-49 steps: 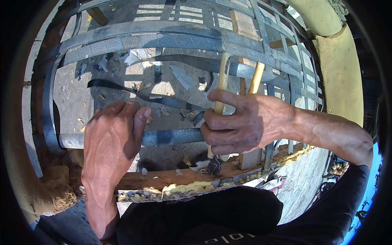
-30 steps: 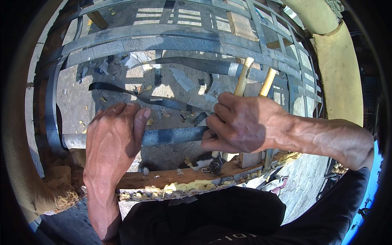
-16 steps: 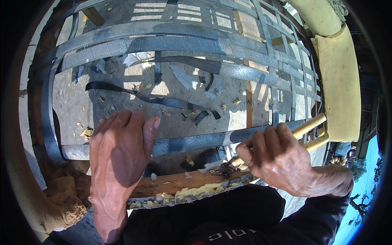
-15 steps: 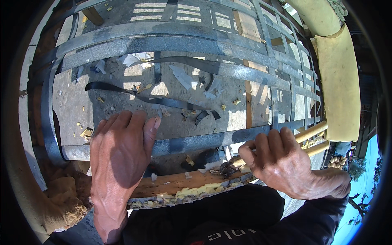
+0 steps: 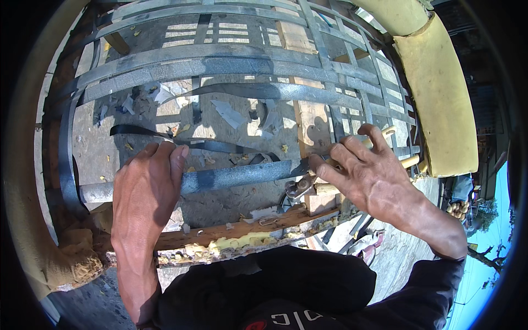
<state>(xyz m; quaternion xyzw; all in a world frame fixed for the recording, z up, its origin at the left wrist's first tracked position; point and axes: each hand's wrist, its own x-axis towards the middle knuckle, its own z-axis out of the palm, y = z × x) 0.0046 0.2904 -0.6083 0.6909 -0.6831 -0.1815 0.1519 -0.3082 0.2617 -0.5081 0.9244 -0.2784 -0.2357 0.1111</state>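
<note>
Work on a strapped wooden seat frame looks partway done: straps span the upper frame, while a dark strap point(image 5: 220, 147) lies loose mid-frame, and the bare front rail point(image 5: 264, 221) at lower centre has ragged foam point(image 5: 242, 241) left on it. The left hand point(image 5: 144, 190), lower left, bends its fingers over the front strap point(image 5: 242, 177); whether it grips is hidden. The right hand point(image 5: 366, 170), right of centre, loosely holds pincers point(image 5: 304, 185), fingers spread and half-curled. Counted: two hands, one pair of pincers, two yellow handles; the crossing straps are too tangled to count.
</note>
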